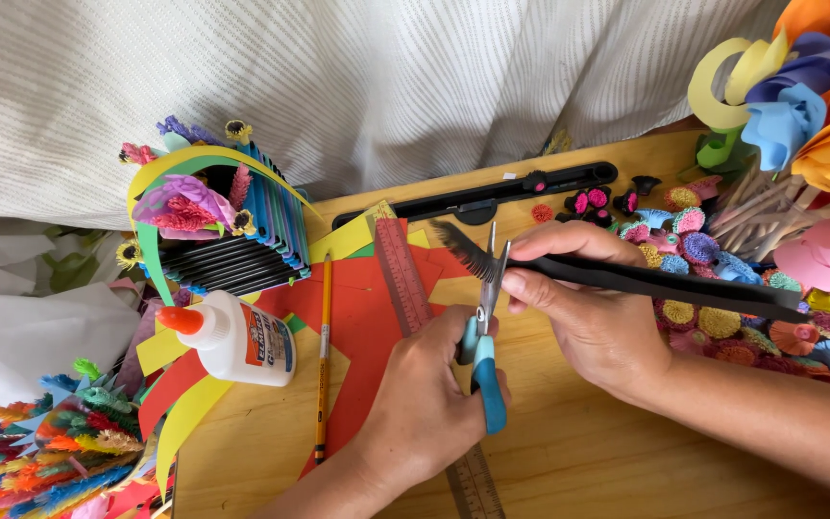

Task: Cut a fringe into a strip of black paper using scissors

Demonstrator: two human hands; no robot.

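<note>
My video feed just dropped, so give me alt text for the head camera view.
The left hand works blue-handled scissors, snipping fringe into a long black paper strip pinched by the right hand above a wooden table. A white glue bottle with an orange cap, a yellow pencil and red paper sheets lie to the left.

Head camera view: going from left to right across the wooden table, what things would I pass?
Bundle of fringed paper strips → glue bottle → pencil → ruler → scissors in the left hand → right hand holding a black strip → paper flowers.
</note>
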